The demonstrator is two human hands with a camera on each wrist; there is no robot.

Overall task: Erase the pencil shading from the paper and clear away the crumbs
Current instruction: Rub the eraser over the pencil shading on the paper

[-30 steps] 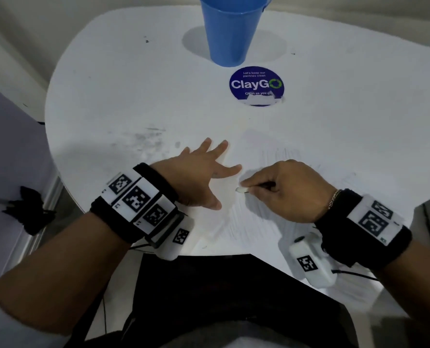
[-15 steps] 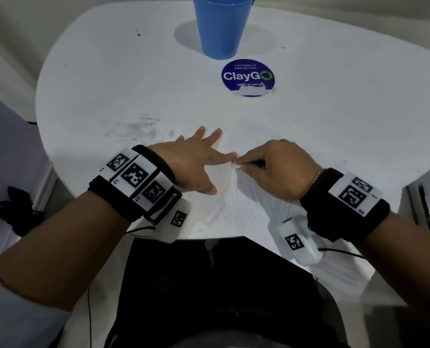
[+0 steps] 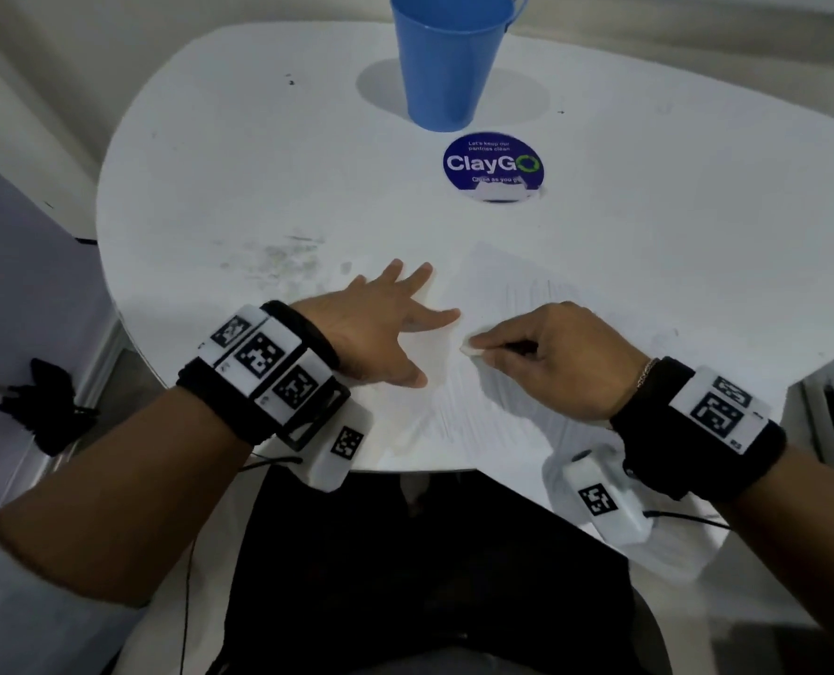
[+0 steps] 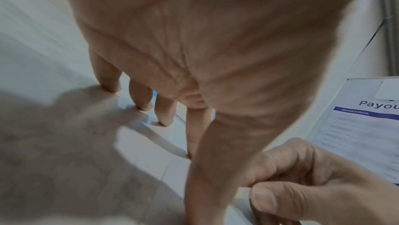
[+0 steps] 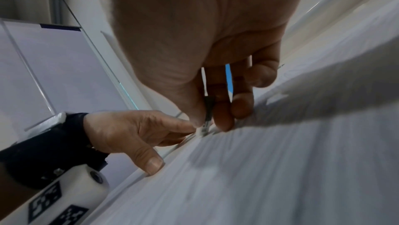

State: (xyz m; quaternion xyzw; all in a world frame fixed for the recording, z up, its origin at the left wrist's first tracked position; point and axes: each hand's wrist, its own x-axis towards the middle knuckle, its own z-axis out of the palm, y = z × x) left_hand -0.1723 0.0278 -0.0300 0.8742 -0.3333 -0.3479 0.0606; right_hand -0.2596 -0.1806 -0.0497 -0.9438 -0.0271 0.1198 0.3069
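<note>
A white sheet of paper with faint grey pencil shading lies on the white round table, near its front edge. My left hand lies flat with spread fingers on the paper's left edge, pressing it down. My right hand pinches a small eraser with a white tip and dark sleeve, the tip touching the paper just right of the left index finger. In the right wrist view the eraser shows between thumb and fingers, its white tip on the sheet. Crumbs are too small to make out.
A blue cup stands at the table's far side, with a round blue ClayGo sticker in front of it. Grey smudges mark the table left of my left hand. A printed sheet shows in the left wrist view.
My right hand has rubbed the eraser back and forth beside the left index finger. The left hand has stayed flat on the paper. The head view shifted slightly.
</note>
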